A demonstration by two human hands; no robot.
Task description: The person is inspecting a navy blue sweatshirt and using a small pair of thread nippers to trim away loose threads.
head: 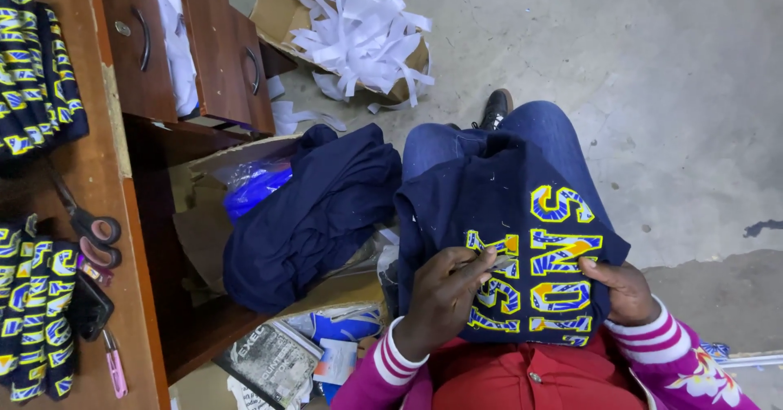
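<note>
While the left hand [444, 296] pinches a small tool [487, 255] against the lettered shirt [514, 247] on the lap, the right hand [626, 292] clamps the shirt's edge. Beyond the grip, a box [273, 11] holds white paper strips [363, 35]; left, an open drawer [220, 51] holds white paper.

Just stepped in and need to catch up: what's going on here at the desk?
A seated person holds a navy garment with yellow-and-blue lettering over the lap. The left hand pinches a thin tool, too small to identify, against the letters, while the right hand grips the fabric's edge. More navy cloth lies heaped beside them, and scissors rest on the wooden desk.
</note>
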